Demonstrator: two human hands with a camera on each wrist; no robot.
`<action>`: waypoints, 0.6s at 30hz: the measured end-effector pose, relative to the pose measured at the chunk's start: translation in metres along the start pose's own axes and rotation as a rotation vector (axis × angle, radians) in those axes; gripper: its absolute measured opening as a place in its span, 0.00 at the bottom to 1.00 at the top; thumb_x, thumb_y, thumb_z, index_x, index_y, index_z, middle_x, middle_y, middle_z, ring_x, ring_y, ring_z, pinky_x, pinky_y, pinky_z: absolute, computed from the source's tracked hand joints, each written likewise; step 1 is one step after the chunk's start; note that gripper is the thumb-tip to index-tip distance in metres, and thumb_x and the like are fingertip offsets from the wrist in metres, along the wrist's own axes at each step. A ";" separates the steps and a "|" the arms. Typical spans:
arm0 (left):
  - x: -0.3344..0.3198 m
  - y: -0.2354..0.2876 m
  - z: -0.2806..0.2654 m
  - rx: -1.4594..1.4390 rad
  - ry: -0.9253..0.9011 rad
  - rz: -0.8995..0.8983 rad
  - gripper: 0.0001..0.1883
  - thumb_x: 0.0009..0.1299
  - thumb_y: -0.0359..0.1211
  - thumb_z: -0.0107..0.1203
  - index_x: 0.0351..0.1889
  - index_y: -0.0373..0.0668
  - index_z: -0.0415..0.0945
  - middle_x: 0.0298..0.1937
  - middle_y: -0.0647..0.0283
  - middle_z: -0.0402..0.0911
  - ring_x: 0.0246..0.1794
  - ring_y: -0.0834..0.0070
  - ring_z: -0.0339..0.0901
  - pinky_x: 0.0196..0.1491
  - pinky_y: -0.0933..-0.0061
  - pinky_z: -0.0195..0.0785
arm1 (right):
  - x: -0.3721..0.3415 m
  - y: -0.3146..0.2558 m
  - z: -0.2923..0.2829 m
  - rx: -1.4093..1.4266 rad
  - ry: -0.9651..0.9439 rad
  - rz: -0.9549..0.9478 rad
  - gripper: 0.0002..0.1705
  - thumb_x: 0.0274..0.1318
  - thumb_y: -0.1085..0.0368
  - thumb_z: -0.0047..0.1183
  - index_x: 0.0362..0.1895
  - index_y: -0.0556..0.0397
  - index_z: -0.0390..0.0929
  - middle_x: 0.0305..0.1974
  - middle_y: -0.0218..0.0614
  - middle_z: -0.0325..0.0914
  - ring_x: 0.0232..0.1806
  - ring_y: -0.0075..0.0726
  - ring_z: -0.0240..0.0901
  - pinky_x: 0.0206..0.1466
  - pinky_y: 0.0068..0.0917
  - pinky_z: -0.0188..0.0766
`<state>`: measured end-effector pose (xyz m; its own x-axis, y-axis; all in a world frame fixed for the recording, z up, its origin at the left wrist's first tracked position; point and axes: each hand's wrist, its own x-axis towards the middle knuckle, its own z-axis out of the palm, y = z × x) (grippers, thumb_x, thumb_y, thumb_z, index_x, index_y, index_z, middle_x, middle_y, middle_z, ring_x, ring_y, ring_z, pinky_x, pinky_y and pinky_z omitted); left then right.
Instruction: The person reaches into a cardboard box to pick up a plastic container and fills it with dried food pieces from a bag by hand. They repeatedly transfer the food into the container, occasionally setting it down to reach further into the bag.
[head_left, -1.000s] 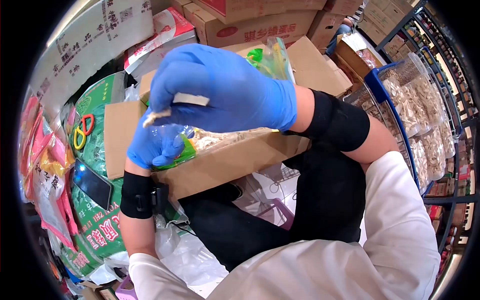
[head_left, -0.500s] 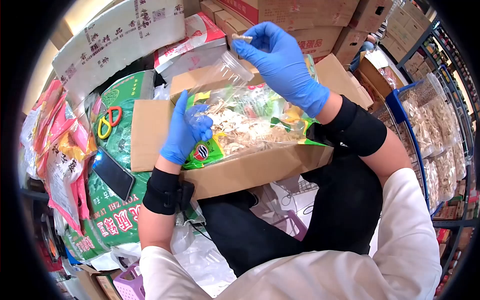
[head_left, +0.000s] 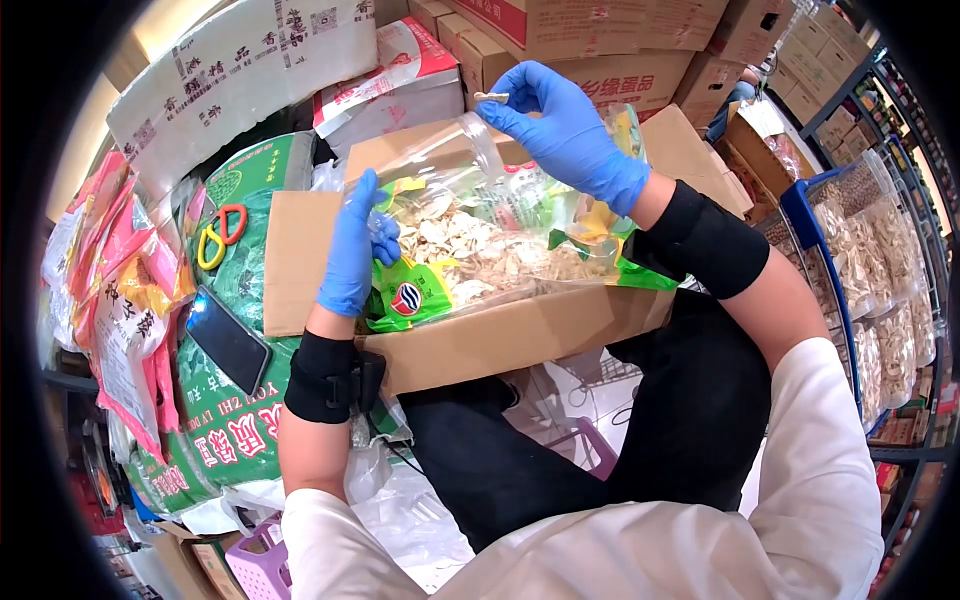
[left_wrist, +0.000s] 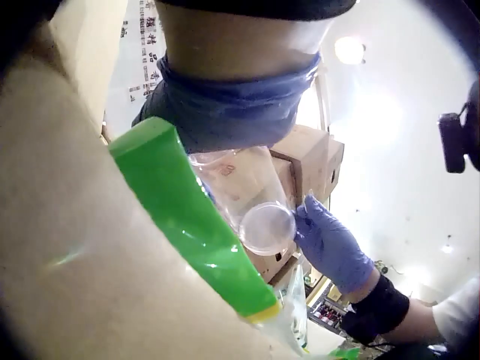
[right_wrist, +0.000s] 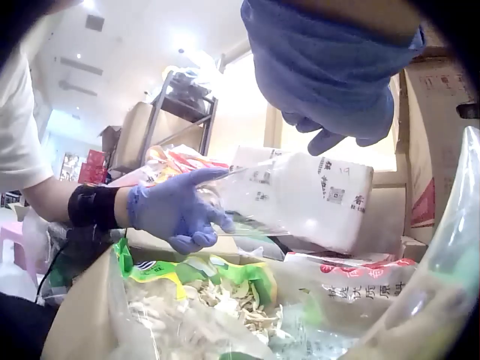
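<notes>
My blue-gloved left hand (head_left: 350, 250) grips the base end of a clear plastic jar (right_wrist: 262, 199), thumb on one side and fingers curled on the other. Tilted over the box, the jar has its open mouth toward my right hand (head_left: 570, 135). Between thumb and fingertips that gloved hand pinches a small pale dried slice (head_left: 492, 97), just above the jar's mouth in the head view. Below both hands an open clear-and-green bag (head_left: 420, 295) lies in a cardboard box (head_left: 520, 335), full of similar dried slices (head_left: 450, 230).
At the left, scissors (head_left: 211, 246) and a phone (head_left: 228, 340) lie on a green sack (head_left: 245, 420), beside pink packets (head_left: 125, 310). A white foam box (head_left: 220, 75) and cartons (head_left: 610, 75) stand behind. On the right is a blue-edged basket (head_left: 810, 220) with jars of slices.
My right hand, still pinching a pale slice, has gone from close before the head camera to beyond the box, near the jar's mouth. The left hand keeps the jar tilted.
</notes>
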<state>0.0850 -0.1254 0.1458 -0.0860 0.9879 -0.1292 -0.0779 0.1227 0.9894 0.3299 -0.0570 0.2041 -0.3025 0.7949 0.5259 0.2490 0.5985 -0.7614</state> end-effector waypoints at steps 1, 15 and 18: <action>-0.002 0.000 0.002 0.000 -0.001 0.001 0.29 0.69 0.60 0.46 0.44 0.42 0.68 0.19 0.65 0.72 0.14 0.79 0.70 0.18 0.82 0.59 | 0.001 0.004 0.000 -0.019 0.043 -0.103 0.14 0.56 0.60 0.61 0.37 0.54 0.72 0.30 0.27 0.74 0.31 0.15 0.70 0.35 0.16 0.69; -0.006 -0.001 0.004 0.063 -0.034 -0.008 0.28 0.68 0.59 0.48 0.43 0.42 0.68 0.17 0.67 0.70 0.13 0.80 0.68 0.19 0.82 0.58 | -0.007 0.009 0.001 0.170 -0.089 0.047 0.15 0.57 0.59 0.60 0.37 0.55 0.70 0.31 0.32 0.76 0.30 0.22 0.74 0.37 0.23 0.73; -0.007 0.003 0.004 -0.046 0.046 -0.035 0.28 0.68 0.59 0.47 0.44 0.42 0.68 0.18 0.67 0.71 0.14 0.80 0.69 0.19 0.81 0.59 | -0.012 0.003 0.004 0.264 -0.129 0.123 0.14 0.57 0.60 0.60 0.37 0.55 0.70 0.31 0.32 0.76 0.29 0.22 0.75 0.36 0.22 0.73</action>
<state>0.0891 -0.1319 0.1504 -0.1276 0.9776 -0.1673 -0.1275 0.1511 0.9803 0.3304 -0.0651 0.1934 -0.4034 0.8304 0.3844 0.0490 0.4391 -0.8971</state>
